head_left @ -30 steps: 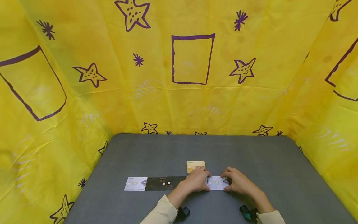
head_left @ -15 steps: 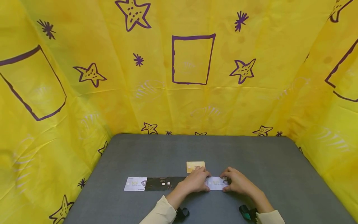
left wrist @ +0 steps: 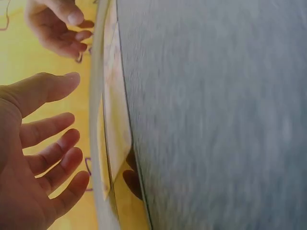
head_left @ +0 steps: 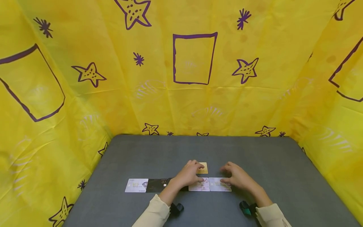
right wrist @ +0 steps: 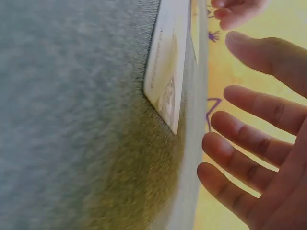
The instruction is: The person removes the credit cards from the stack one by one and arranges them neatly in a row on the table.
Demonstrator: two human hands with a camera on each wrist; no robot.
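A row of bank-style cards lies edge to edge on the grey table. At its left end is a white VIP card (head_left: 136,186), then a black VIP card (head_left: 155,186). A second black card is mostly hidden by my left forearm. Further right come a pale patterned card (head_left: 199,187) and another white VIP card (head_left: 219,186). My left hand (head_left: 187,174) hovers over the patterned card with loosely spread fingers, partly covering a gold card (head_left: 203,168) behind the row. Above the right white card's right end is my right hand (head_left: 239,177), fingers apart, holding nothing.
The grey table (head_left: 255,154) is bounded by a yellow cloth backdrop (head_left: 158,104) printed with purple stars and frames, at the back and both sides. Dark straps (head_left: 176,208) hang at both wrists.
Both hands have let go of the cards and lifted off. The left hand has moved left and back, uncovering the patterned card; the right has risen slightly. The row looks unmoved.
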